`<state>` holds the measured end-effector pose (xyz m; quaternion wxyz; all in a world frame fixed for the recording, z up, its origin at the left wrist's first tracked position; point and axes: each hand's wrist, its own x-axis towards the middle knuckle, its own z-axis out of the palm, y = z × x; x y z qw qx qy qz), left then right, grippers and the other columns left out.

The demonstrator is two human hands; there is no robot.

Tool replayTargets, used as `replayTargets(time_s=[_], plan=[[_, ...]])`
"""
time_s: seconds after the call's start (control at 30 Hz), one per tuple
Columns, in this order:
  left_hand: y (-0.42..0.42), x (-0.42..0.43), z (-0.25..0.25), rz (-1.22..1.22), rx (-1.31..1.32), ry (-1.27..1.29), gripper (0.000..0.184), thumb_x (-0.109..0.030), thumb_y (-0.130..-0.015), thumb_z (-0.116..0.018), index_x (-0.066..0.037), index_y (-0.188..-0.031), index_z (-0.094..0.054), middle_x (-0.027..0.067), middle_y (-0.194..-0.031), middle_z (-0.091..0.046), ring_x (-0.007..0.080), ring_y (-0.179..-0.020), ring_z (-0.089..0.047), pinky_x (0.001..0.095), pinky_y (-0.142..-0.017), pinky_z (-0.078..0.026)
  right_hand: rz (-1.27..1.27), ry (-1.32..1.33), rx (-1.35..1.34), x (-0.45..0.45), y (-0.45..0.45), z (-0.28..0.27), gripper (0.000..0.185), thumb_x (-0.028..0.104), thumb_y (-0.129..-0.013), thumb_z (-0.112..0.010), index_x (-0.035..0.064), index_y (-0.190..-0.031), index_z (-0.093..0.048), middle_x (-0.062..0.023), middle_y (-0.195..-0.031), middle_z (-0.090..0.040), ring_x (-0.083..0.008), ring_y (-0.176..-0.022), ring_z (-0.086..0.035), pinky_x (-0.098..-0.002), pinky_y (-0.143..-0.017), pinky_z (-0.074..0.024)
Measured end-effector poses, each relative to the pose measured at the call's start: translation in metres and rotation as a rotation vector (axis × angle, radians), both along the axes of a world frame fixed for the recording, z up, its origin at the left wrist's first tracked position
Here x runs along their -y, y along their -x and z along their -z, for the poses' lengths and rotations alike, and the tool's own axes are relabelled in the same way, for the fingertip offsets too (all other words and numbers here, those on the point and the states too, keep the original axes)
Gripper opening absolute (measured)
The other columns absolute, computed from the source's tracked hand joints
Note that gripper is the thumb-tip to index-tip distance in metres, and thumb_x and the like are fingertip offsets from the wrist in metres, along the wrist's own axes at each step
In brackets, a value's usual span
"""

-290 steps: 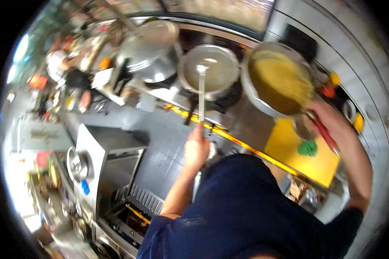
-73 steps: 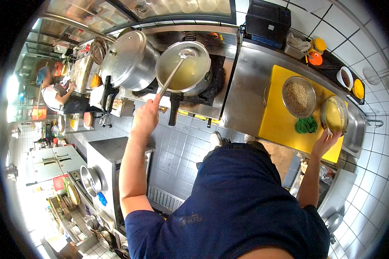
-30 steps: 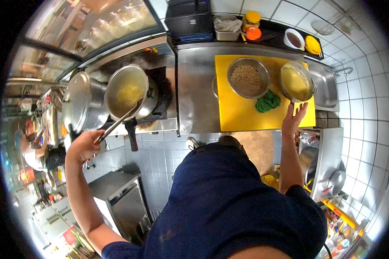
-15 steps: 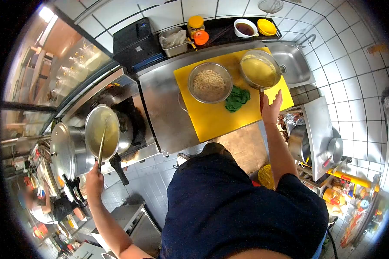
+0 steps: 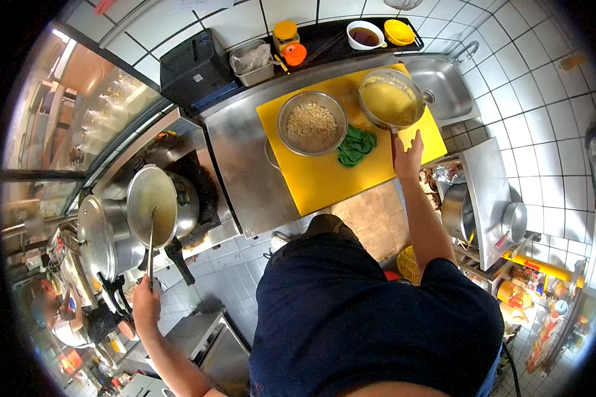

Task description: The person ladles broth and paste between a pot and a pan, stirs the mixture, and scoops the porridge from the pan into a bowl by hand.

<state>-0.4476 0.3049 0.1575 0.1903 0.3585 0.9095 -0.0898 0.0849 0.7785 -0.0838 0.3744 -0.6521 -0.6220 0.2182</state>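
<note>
**Ladle dipped in the pot, right hand at the pan**

The ladle (image 5: 151, 250) is dipped in the pale liquid of the pot (image 5: 188, 206) on the stove (image 5: 202, 167). Its shaft is clamped in the grip of the left hand (image 5: 146, 306); small, slow strokes seem best, so that nothing is slopped over the rim. The pan (image 5: 414, 89) is set on the yellow board (image 5: 331, 186), its handle (image 5: 395, 141) beside the right hand (image 5: 410, 162); whether that grip is closed cannot be told. The pan is best kept level, near the bowl (image 5: 321, 148) and cloth (image 5: 356, 145).
</note>
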Motion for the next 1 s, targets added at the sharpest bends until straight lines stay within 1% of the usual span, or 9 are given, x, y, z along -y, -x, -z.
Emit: replayTargets(time_s=[0.17, 0.47, 0.53, 0.57, 0.6, 0.63, 0.7, 0.87, 1.0], plan=[[-0.007, -0.014, -0.033, -0.248, 0.29, -0.004, 0.048, 0.002, -0.086, -0.051, -0.004, -0.133, -0.051, 0.0123, -0.07, -0.058, 0.0211, -0.05, -0.059, 0.0356, -0.043, -0.048, 0.019, 0.102, -0.022, 0.003, -0.003, -0.002, 0.074, 0.027, -0.092, -0.066, -0.0029, -0.148, -0.028, -0.0267, -0.141, -0.04, -0.0385, -0.126, -0.047, -0.0434, -0.104, -0.0416], [-0.011, -0.033, -0.028, -0.226, 0.367, -0.014, 0.052, -0.002, -0.087, -0.054, -0.013, -0.137, -0.051, 0.0054, -0.063, -0.054, 0.0155, -0.046, -0.054, 0.0336, -0.041, -0.044, 0.018, 0.042, 0.054, -0.005, -0.022, 0.007, 0.072, 0.024, -0.092, -0.068, -0.0024, -0.148, -0.031, -0.0248, -0.137, -0.046, -0.0351, -0.118, -0.054, -0.0414, -0.098, -0.0457], [-0.006, -0.025, -0.011, -0.113, 0.322, -0.134, 0.046, -0.004, -0.086, -0.054, -0.007, -0.131, -0.054, 0.0119, -0.067, -0.058, 0.0176, -0.045, -0.055, 0.0349, -0.042, -0.045, -0.002, 0.035, 0.073, -0.014, -0.034, 0.023, 0.071, 0.024, -0.093, -0.068, -0.0005, -0.149, -0.031, -0.0234, -0.137, -0.046, -0.0333, -0.118, -0.053, -0.0413, -0.099, -0.0452], [-0.02, -0.038, -0.023, -0.105, 0.241, -0.124, 0.043, -0.004, -0.083, -0.054, -0.006, -0.126, -0.056, 0.0186, -0.077, -0.063, 0.0282, -0.058, -0.063, 0.0409, -0.054, -0.05, -0.003, 0.026, 0.116, -0.013, -0.037, 0.021, 0.072, 0.026, -0.093, -0.067, 0.0001, -0.149, -0.03, -0.0232, -0.137, -0.046, -0.0335, -0.118, -0.053, -0.0417, -0.1, -0.0444], [-0.004, -0.023, 0.0, 0.144, 0.092, -0.119, 0.043, -0.003, -0.081, -0.051, -0.006, -0.123, -0.057, 0.024, -0.088, -0.065, 0.04, -0.08, -0.065, 0.048, -0.071, -0.051, -0.009, 0.031, 0.125, -0.014, -0.039, 0.021, 0.072, 0.028, -0.094, -0.067, 0.0006, -0.149, -0.03, -0.023, -0.138, -0.045, -0.0336, -0.118, -0.052, -0.0422, -0.101, -0.0436], [-0.007, -0.031, 0.001, -0.004, 0.119, -0.047, 0.045, -0.003, -0.079, -0.05, -0.007, -0.124, -0.056, 0.0278, -0.097, -0.064, 0.046, -0.096, -0.059, 0.0523, -0.083, -0.047, -0.014, 0.03, 0.096, -0.017, -0.042, 0.024, 0.072, 0.03, -0.094, -0.066, 0.0012, -0.15, -0.03, -0.0228, -0.139, -0.044, -0.0337, -0.118, -0.052, -0.0427, -0.102, -0.0427], [0.006, -0.017, 0.028, 0.063, 0.038, -0.108, 0.046, -0.003, -0.082, -0.049, -0.006, -0.128, -0.055, 0.027, -0.095, -0.065, 0.0448, -0.091, -0.062, 0.0524, -0.079, -0.049, -0.05, -0.002, -0.268, -0.039, -0.062, 0.07, 0.07, 0.028, -0.095, -0.066, 0.0011, -0.149, -0.031, -0.021, -0.144, -0.042, -0.0323, -0.123, -0.05, -0.0413, -0.105, -0.0407], [0.0, -0.016, 0.054, -0.033, -0.112, -0.156, 0.04, 0.001, -0.082, -0.046, 0.001, -0.122, -0.053, 0.0276, -0.089, -0.067, 0.0454, -0.088, -0.065, 0.0535, -0.078, -0.052, -0.038, 0.086, -0.088, -0.021, -0.03, 0.016, 0.074, 0.025, -0.094, -0.065, -0.0023, -0.151, -0.026, -0.027, -0.151, -0.035, -0.0363, -0.13, -0.048, -0.0424, -0.104, -0.0417], [0.003, -0.009, 0.07, -0.073, -0.162, -0.115, 0.037, -0.007, -0.086, -0.058, 0.001, -0.121, -0.05, 0.0272, -0.086, -0.067, 0.045, -0.085, -0.066, 0.0537, -0.075, -0.052, -0.074, 0.106, -0.119, -0.025, -0.021, 0.009, 0.073, 0.025, -0.096, -0.063, -0.0025, -0.151, -0.025, -0.0249, -0.153, -0.03, -0.0389, -0.135, -0.042, -0.0452, -0.108, -0.0394]])
